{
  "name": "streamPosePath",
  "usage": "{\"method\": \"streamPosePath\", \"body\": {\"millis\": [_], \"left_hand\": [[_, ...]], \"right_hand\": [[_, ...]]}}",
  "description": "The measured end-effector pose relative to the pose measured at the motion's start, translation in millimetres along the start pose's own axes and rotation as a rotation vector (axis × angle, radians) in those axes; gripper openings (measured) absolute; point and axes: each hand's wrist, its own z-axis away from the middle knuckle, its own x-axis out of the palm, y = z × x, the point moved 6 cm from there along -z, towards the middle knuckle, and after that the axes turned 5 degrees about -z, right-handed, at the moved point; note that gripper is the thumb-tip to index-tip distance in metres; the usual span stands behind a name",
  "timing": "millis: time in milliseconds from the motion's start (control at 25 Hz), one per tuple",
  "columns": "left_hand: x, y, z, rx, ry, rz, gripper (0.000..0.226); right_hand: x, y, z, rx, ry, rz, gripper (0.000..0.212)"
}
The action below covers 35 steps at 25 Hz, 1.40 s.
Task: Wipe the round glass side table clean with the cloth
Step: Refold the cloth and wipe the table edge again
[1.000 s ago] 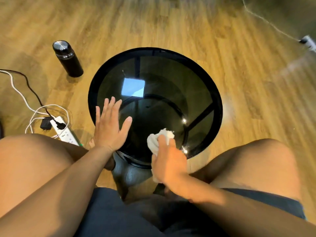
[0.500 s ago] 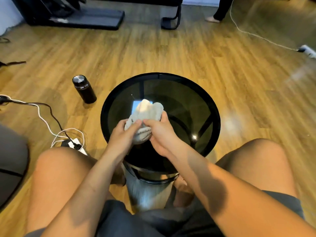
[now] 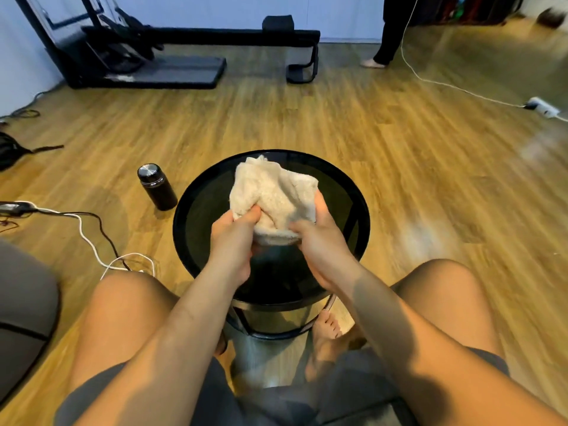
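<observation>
The round side table with a dark glass top and black rim stands on the floor between my knees. A bunched cream-white cloth is held up above the glass, off its surface. My left hand grips the cloth's lower left part, thumb pressed into it. My right hand holds its lower right side, fingers wrapped behind the cloth. Both hands hide the near middle of the glass.
A black flask stands on the wooden floor left of the table. White and black cables run at the left. My bare foot is beside the table base. Black exercise equipment and another person's leg are far back.
One second ago my right hand pressed the cloth on the glass while my left lay flat. Both hands now hold the cloth lifted up, more spread out. The view has tilted upward.
</observation>
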Motion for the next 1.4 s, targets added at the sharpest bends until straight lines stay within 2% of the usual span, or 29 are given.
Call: {"method": "streamPosePath", "body": {"millis": [80, 120, 240, 360, 440, 560, 680, 840, 920, 1000, 1080, 1160, 1240, 1320, 1400], "left_hand": [[4, -1, 1, -0.092, 0.007, 0.358, 0.027], [4, -2, 1, -0.126, 0.014, 0.442, 0.027], [-5, -2, 5, -0.125, 0.035, 0.404, 0.030], [-9, -2, 12, -0.122, -0.059, 0.626, 0.033], [-12, 2, 16, -0.114, -0.125, 0.764, 0.030], [-17, 5, 15, -0.111, -0.173, 0.734, 0.030], [-26, 4, 6, -0.138, -0.112, 0.729, 0.039], [-46, 20, -10, -0.075, -0.021, 0.755, 0.036], [-48, 33, -12, -0.029, -0.063, 0.812, 0.036], [-45, 40, -12, 0.012, -0.128, 0.791, 0.037], [-41, 43, -12, 0.057, -0.185, 0.732, 0.039], [-43, 47, -14, 0.135, -0.189, 0.665, 0.041], [-51, 52, -17, 0.200, -0.120, 0.559, 0.044], [-57, 54, -18, 0.205, -0.012, 0.407, 0.050], [-59, 55, -18, 0.197, 0.050, 0.345, 0.052]], "right_hand": [[-10, 6, 10, 0.026, 0.101, -0.112, 0.061], [-13, 12, 15, 0.066, 0.120, -0.175, 0.054], [-17, 24, 27, 0.147, 0.108, -0.334, 0.041], [-26, 32, 29, 0.201, 0.100, -0.549, 0.044], [-28, 33, 28, 0.204, 0.004, -0.573, 0.042], [-28, 24, 21, 0.133, -0.091, -0.472, 0.047], [-33, -3, 9, -0.042, -0.151, -0.437, 0.052], [-47, -24, 13, -0.134, -0.235, 0.016, 0.036], [-52, -10, 18, -0.086, -0.219, 0.122, 0.046], [-54, 13, 20, 0.076, -0.180, 0.039, 0.066], [-49, 25, 22, 0.178, -0.231, -0.028, 0.070], [-46, 21, 18, 0.130, -0.243, -0.020, 0.056], [-44, 9, 14, 0.042, -0.169, -0.066, 0.055], [-42, -5, 9, -0.044, -0.119, -0.102, 0.056], [-40, -17, 4, -0.103, -0.090, -0.165, 0.044]]}}
